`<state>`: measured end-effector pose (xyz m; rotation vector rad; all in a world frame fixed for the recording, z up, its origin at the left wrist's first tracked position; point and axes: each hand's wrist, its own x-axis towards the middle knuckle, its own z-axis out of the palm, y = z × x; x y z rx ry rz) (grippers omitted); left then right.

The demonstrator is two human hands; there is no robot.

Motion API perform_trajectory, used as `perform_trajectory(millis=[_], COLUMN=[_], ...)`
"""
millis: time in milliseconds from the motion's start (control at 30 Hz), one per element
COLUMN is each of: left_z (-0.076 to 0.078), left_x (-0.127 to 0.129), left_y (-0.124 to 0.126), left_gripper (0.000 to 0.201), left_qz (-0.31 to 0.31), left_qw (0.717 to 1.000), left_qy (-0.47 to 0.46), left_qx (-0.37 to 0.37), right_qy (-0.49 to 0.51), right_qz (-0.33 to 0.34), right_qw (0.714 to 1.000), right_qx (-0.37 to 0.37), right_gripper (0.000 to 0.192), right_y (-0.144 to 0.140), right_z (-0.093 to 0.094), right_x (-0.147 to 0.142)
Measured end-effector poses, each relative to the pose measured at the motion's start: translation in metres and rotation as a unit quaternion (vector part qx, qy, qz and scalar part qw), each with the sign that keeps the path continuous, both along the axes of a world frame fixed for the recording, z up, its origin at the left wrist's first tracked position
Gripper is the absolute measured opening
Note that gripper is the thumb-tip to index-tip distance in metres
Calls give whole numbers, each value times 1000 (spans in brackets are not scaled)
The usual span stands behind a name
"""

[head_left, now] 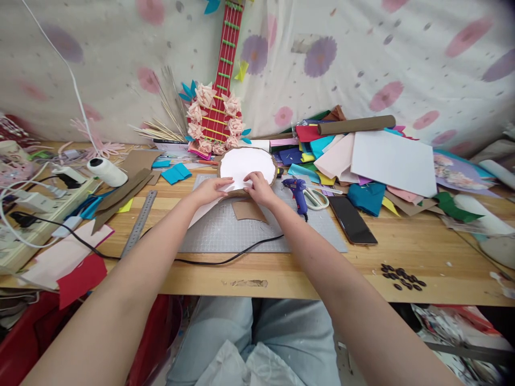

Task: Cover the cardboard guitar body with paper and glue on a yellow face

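Observation:
A rounded white piece with a brown rim (245,162) is held upright or tilted at the back of the grey cutting mat (213,236). My left hand (215,191) grips its lower left edge, fingers close together. At the lower right of the same edge, my right hand (258,187) pinches the rim with bent fingers. Beneath my hands a brown scrap (248,210) lies on the mat, and a white sheet (203,210) sticks out beside my left wrist. Close on the right are a blue glue gun (298,194) and white-handled scissors (317,199).
A red paper guitar with pink flowers (217,115) leans on the wall. A ruler (139,222), thread spool (107,171) and power strip (44,220) stand left. Right lie a phone (353,220), colored sheets (338,155) and dark beads (402,276). A black cord (225,262) crosses the front.

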<state>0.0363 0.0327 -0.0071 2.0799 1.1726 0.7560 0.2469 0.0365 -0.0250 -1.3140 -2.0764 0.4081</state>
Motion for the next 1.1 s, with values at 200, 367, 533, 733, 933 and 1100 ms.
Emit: perform_trajectory(millis=[200, 367, 533, 733, 933, 1100], left_z=[-1, 10, 9, 4, 4, 0], left_x=[3, 0, -3, 4, 12, 13], left_y=[-3, -29, -59, -66, -68, -71], left_gripper=[46, 49, 103, 81, 78, 86], left_qz=[23, 117, 160, 234, 287, 261], left_qw=[999, 985, 946, 920, 905, 920], left_qy=[-38, 77, 270, 311, 312, 282], left_qx=[0, 96, 81, 46, 30, 73], right_qy=[10, 16, 19, 19, 7, 3], right_qz=[2, -4, -14, -16, -20, -19], right_qw=[1000, 1000, 1000, 1000, 1000, 1000], right_qx=[-2, -7, -7, -14, -15, -11], right_gripper=[22, 21, 21, 22, 22, 22], right_y=[-2, -5, -4, -5, -7, -8], right_z=[-1, -3, -3, -3, 0, 0], right_x=[1, 1, -1, -1, -1, -1])
